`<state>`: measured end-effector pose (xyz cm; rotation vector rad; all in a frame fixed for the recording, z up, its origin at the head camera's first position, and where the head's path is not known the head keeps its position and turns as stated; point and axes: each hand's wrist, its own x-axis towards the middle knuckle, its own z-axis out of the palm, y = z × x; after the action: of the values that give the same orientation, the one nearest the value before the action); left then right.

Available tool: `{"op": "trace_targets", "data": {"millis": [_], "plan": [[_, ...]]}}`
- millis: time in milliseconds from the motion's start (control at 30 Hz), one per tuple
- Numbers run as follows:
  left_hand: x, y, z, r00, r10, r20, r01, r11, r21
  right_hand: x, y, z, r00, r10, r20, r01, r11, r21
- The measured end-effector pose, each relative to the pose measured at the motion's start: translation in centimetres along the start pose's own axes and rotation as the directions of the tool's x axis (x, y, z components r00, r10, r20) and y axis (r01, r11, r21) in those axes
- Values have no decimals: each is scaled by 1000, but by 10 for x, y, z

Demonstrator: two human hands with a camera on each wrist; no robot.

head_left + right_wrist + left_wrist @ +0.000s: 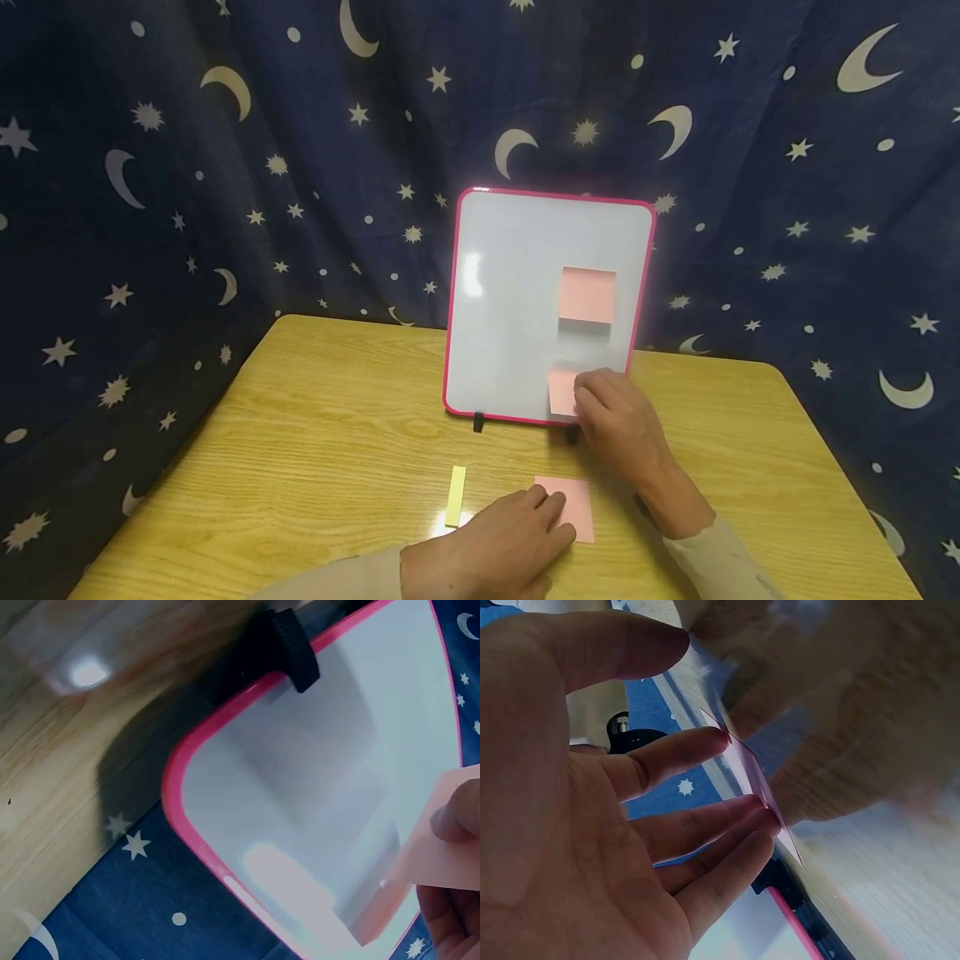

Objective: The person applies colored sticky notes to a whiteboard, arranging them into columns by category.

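Note:
A whiteboard with a pink frame (pixel 506 333) stands on the table, one pink sticky note (pixel 587 296) stuck on its right half. Lower down, my right hand (pixel 618 421) pinches a second pink sticky note (pixel 562 394) by its right side, in front of the board's lower right part. The right wrist view shows that note (pixel 435 859) between thumb and fingers. On the table in front, my left hand (pixel 498 542) rests its fingertips on a pad of pink sticky notes (pixel 581 507); its thumb stands away from the pad in the left wrist view.
A narrow yellow strip (pixel 455 497) lies on the table (pixel 322 467) left of the pink pad. Black feet (pixel 478 422) hold the whiteboard's bottom edge. A dark blue curtain (pixel 360 150) with moons and stars hangs behind and at the sides.

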<state>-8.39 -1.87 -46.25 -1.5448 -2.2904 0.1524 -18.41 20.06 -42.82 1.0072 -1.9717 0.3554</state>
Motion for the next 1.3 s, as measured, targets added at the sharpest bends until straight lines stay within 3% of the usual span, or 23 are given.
{"op": "trace_targets", "data": {"millis": [433, 1300], "plan": [[1, 1, 0, 999, -10, 31, 11, 1000, -14, 2, 7, 8, 997, -42, -68, 41, 999, -19], [1, 0, -2, 998, -18, 55, 20, 999, -49, -4, 20, 21, 999, 39, -31, -41, 997, -67]]}}
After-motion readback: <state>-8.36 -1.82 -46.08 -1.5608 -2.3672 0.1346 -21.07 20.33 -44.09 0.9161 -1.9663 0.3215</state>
